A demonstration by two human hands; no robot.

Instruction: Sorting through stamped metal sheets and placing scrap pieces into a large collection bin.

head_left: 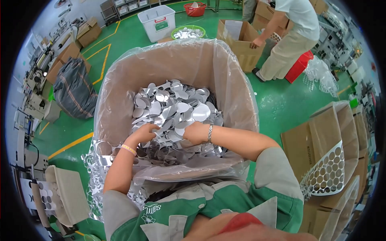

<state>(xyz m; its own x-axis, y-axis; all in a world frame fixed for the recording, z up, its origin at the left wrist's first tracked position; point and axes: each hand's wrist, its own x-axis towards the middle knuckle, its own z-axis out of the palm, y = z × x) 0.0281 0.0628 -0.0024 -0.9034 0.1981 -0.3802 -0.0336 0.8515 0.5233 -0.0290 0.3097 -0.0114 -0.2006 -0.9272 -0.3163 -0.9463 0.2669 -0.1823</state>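
A: Where are the discs [201, 113]?

B: Heaped inside the big box [169, 60], silvery and grey, lying at all angles. A clear liner [173, 172] folds over its rim.

A: And the left hand [144, 133]?

B: At the near left of the heap, touching it. The fingers bend toward the discs, thumb side facing the other hand. I can't tell whether they grip one. A pale band [128, 149] circles that wrist.

A: The right hand [196, 133]?

B: Nearer the middle, knuckles up, fingers curled down among the discs. One disc lies right against it, but the tips are hidden, so I can't tell if anything is held. A bracelet [210, 133] sits on the wrist.

A: Are the hands touching?

B: No, they're apart, with discs between them.

A: What stands beyond the box?

B: A white tub [152, 30], a green basket [204, 30] of more discs just beside it, and a red basket [194, 11] farther back. To the right, a co-worker [295, 38] bends with a hand at the rim of a carton [245, 52].

A: Nearer, at the sides?

B: A sheet [329, 172] full of round holes leans at the right; a dark bag [74, 88] slumps at the left.
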